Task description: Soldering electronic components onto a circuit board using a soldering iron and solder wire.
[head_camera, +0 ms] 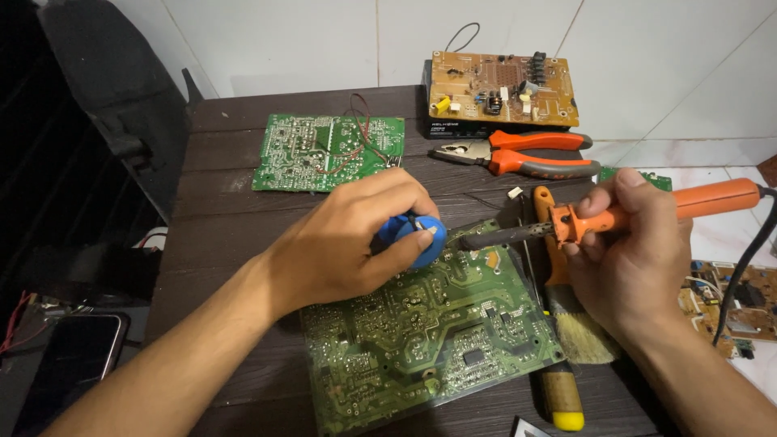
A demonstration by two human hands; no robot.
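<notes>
- My right hand (623,259) grips the orange soldering iron (647,214), tip at the green circuit board (429,340) edge.
- Left hand (348,239) pinches the blue desoldering pump (413,235) just beside it — joint work looks mid-way, board not yet cleared.

Pretty cramped around the big board (429,340). The left hand (348,243) with the blue pump (413,236) sits over its top left corner, and the right hand (635,259) with the iron (615,217) comes in from the right, so the top edge is blocked from both sides. A brush (566,324) and a yellow-tipped tool (562,396) lie tight along the board's right edge. Pliers (518,154) and a second green board (328,151) fill the back of the desk (218,218), with a brown board (503,99) on a black box behind. Bare room: the desk's left strip and the middle and lower board surface.
</notes>
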